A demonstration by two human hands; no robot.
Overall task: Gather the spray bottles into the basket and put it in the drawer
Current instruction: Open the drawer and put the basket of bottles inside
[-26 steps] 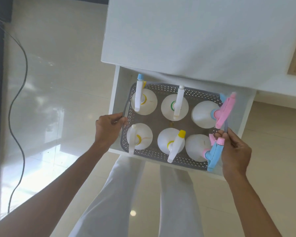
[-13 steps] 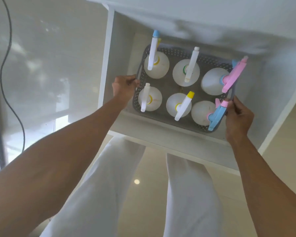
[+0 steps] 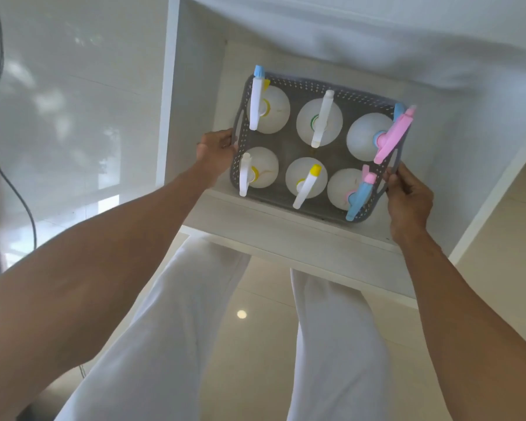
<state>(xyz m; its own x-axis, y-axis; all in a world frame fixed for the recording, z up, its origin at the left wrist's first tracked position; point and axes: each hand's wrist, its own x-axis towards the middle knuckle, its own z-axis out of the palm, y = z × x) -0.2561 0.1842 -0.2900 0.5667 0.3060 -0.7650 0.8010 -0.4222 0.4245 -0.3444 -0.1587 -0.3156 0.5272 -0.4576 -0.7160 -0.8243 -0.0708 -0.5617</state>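
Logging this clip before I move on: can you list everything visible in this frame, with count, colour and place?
spray bottles: six, white with blue, white, pink or yellow heads, upright in the basket
basket: one, grey, perforated, inside the drawer
drawer: one, white, open
cable: one, dark, far left
floor: pale glossy tiles
trousers: white, bottom centre
left hand: on the basket's left handle
right hand: on its right handle

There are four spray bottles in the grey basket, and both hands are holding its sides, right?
Not four: the head view shows six spray bottles standing in the grey basket, in two rows of three. The rest is right: the left hand and right hand hold its sides.
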